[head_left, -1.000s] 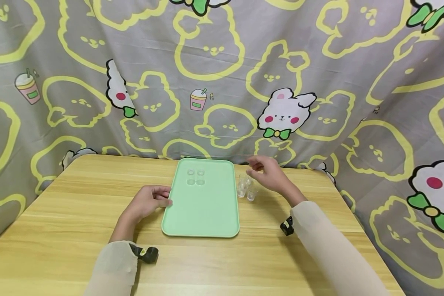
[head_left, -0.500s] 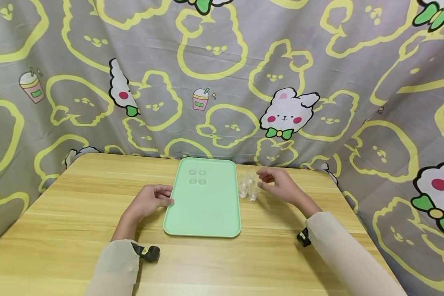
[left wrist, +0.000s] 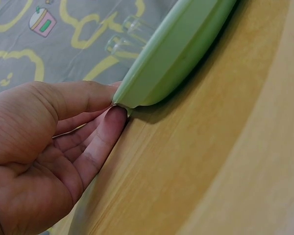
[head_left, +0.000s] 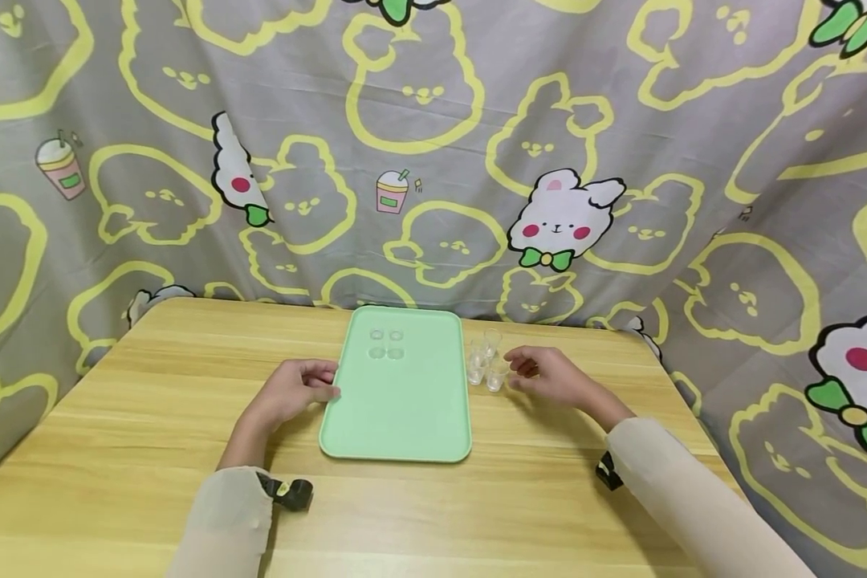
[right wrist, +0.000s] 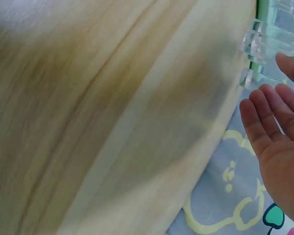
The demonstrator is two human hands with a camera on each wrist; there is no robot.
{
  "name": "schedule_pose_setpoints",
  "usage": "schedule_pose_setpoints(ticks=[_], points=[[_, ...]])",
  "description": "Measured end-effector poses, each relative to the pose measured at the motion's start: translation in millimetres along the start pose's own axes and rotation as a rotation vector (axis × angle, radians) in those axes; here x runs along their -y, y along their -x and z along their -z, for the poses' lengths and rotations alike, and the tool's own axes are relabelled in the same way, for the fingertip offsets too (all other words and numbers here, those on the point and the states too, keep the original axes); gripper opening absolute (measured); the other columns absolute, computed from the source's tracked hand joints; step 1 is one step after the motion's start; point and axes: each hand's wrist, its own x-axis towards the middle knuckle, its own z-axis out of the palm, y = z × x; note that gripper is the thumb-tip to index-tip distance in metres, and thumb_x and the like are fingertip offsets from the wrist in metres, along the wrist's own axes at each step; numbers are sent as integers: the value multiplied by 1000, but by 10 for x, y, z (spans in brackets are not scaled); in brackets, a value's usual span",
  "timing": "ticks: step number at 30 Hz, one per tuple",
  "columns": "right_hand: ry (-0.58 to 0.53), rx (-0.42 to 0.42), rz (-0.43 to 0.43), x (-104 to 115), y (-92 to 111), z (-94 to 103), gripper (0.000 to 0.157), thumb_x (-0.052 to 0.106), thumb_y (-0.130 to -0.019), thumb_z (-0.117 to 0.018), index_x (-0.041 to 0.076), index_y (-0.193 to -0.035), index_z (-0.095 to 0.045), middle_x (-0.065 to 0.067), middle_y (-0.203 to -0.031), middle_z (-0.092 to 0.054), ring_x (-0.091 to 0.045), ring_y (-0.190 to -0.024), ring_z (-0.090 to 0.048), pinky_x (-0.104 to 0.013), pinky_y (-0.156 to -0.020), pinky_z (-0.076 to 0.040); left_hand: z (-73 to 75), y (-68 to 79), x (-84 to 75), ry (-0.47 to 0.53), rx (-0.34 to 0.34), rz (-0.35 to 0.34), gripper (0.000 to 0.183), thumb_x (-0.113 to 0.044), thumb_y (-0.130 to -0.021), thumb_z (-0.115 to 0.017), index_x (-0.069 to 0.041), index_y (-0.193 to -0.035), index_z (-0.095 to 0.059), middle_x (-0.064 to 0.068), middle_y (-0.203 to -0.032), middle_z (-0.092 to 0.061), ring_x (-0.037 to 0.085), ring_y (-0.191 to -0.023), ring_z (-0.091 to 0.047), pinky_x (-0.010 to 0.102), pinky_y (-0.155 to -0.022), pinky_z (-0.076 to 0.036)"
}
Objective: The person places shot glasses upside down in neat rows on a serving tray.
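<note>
Head view puts the green tray (head_left: 397,409) lengthwise on the bench (head_left: 441,514), near its far edge. At the tray's left edge, the left grip (head_left: 289,391) pinches the rim between thumb and fingers. Four clear cups (head_left: 396,353) sit in two rows towards the tray's far left corner. Just off its right edge, a cluster of clear cups (head_left: 476,373) stands close together. Right beside that cluster is the right grip (head_left: 552,376), released, thumb apart from gently bent fingers; whether a fingertip touches a cup, I cannot tell.
</note>
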Motion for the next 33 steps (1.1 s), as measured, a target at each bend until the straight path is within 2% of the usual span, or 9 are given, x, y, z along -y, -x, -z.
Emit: schedule_pose_setpoints(ticks=[9,14,21,33], points=[[1,57,-34,-58,-87,-116,31,15,-88,-82,2,-113,-68,2,-89,-68,-11,-81,-64,-28,-74,-55,-9,-8,25,11,-5,9,48,-12,-90,-80,3,-132,-64,15,-118,-68,22,-100,-65,30,-83,-53],[-21,72,-69,-27,-121,-143,28,17,-87,-84,6,-109,-69,3,-87,-67,-11,-80,-62,-29,-73,-54,-6,-6,24,13,-1,10,48,-13,-90,-80,2,-133,-64,15,-119,-67,23,-101,-65,31,-84,-53],[-32,75,-67,-19,-179,-192,29,20,-86,-85,8,-108,-71,3,-90,-69,-11,-80,-62,-30,-76,-54,9,-8,37,13,1,3,48,-13,-91,-79,2,-134,-64,15,-120,-67,23,-101,-64,31,-84,-54],[-44,93,-97,-2,-214,-182,22,19,-86,-85,9,-98,-70,3,-79,-61,-13,-72,-53,-28,-68,-45,11,-9,37,10,-1,3,49,-14,-91,-79,1,-134,-64,14,-120,-67,23,-102,-64,31,-85,-54]])
